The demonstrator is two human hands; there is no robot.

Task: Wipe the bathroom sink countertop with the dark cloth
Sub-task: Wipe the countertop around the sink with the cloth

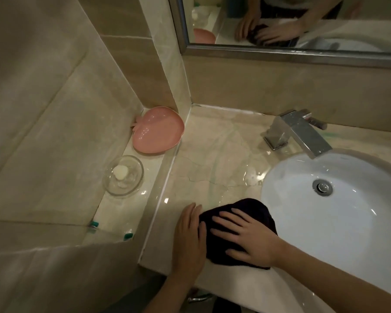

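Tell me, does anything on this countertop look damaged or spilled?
Yes. Thin crack-like lines run across the countertop left of the basin; whether they are cracks or veining is unclear. Shiny wet patches lie near the faucet.

Home bathroom, white basin, chrome faucet, framed mirror, marble-tiled walls, soap dish

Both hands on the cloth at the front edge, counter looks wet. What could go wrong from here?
1. The dark cloth sits at the countertop front edge beside the sink basin; a stroke right may drop it in.
2. Both the left hand and right hand press flat rather than gripping, so the cloth may bunch or slip on the wet, glossy surface.
3. Sweeping back may hit the faucet.
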